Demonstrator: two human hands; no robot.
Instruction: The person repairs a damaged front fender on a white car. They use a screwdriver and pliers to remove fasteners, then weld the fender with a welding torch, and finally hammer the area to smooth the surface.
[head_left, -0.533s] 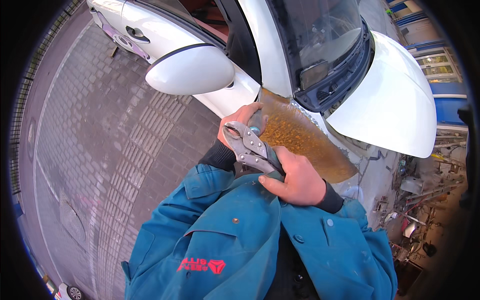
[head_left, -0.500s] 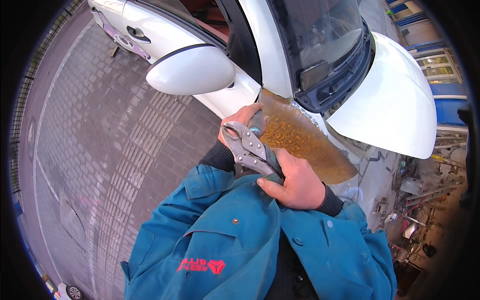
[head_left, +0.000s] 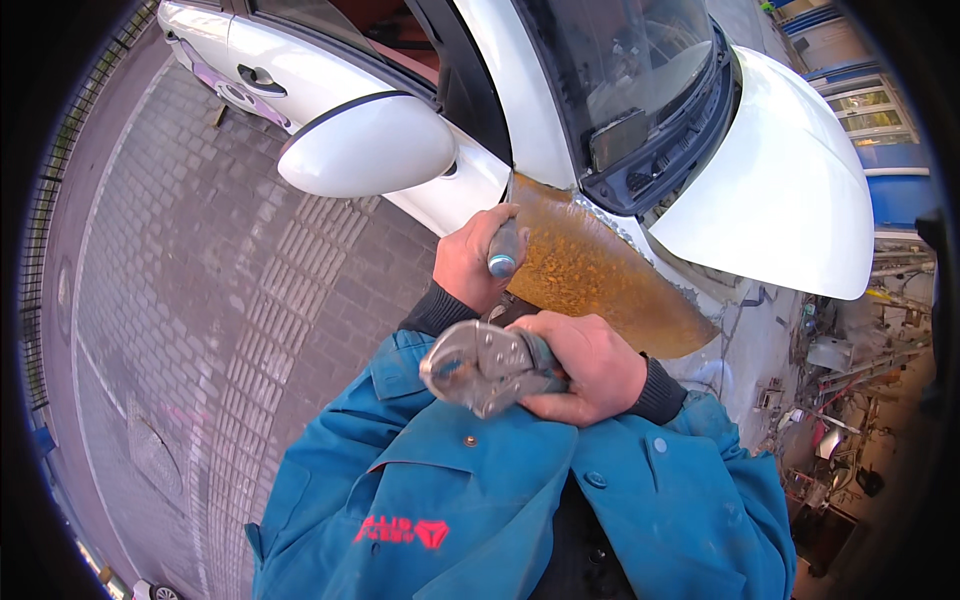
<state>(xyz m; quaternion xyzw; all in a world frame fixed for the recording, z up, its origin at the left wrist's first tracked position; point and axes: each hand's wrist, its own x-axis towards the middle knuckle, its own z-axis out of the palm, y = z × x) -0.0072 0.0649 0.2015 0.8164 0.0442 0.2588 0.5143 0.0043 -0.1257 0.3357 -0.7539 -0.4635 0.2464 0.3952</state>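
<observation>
My right hand is closed round the handles of metal locking pliers, whose jaws point left in front of my jacket. The pliers' head is slightly smeared by motion. Up and to the left, my left hand grips a grey handle with a blue ring near its end. The rest of that tool is hidden, so its kind does not show. Just beyond both hands lies a rusty brown bare-metal panel at the front side of a white car.
The car's white side mirror juts out at upper left, before the door. Its white hood stands raised at right, beside the windshield. Grey paving spreads at left; cluttered metal parts lie at right.
The pliers have swung down and toward my body, away from the left hand. The grey handle now shows more fully. The view has shifted slightly.
</observation>
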